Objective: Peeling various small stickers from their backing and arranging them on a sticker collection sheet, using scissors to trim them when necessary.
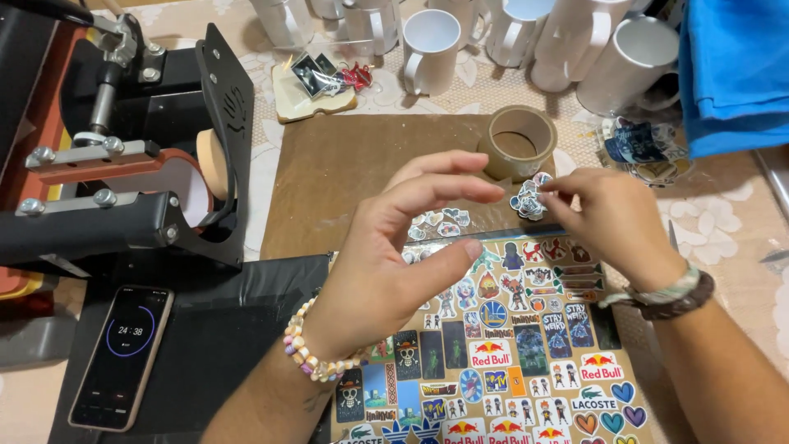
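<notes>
While the right hand point(608, 218) pinches a small stack of cut stickers point(528, 200) near the bench's far edge by the tape roll point(516, 141), left hand point(394, 255) hovers loose, holding nothing; sticker sheet point(526, 345) looks largely uncut

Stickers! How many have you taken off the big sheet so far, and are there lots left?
A few cut-out stickers already lie loose on the brown board above the sheet. The right hand pinches a small bunch of stickers, and the left hand hovers open beside it. The sticker sheet is mostly full, so most are left.
</notes>
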